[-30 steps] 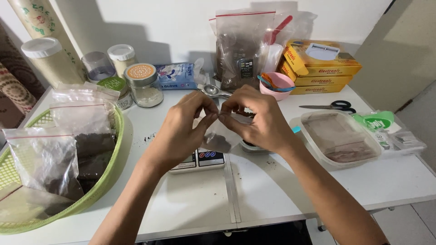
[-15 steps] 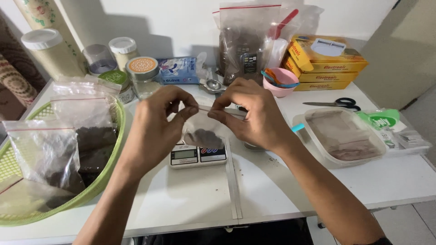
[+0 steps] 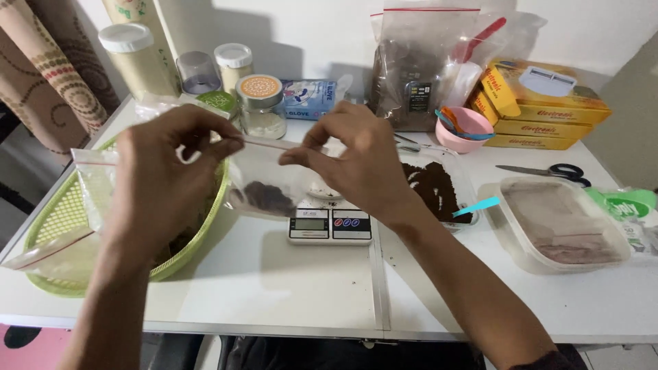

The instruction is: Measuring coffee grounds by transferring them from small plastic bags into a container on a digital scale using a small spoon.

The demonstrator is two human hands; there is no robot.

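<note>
Fingers [image 3: 229, 145] of the left hand [image 3: 161, 185] and the right hand [image 3: 356, 161] are pinched shut on the top edge of a small clear bag [image 3: 271, 181] — dark powder inside — held above the scale [image 3: 330, 225] on the counter [image 3: 274, 288].

The scene was brightly and evenly lit from above and in front, and soft shadows were thrown by the jars and the large bag of brown powder [image 3: 418, 68] onto the white wall [image 3: 322, 34] behind them. A dim shadow was cast on the white table [image 3: 274, 288] beneath the left hand [image 3: 161, 181], and faint glare was seen on the clear zip bag [image 3: 274, 178]. Slight motion blur was noted on both hands, and mild wide-angle bending at the frame edges.
</note>
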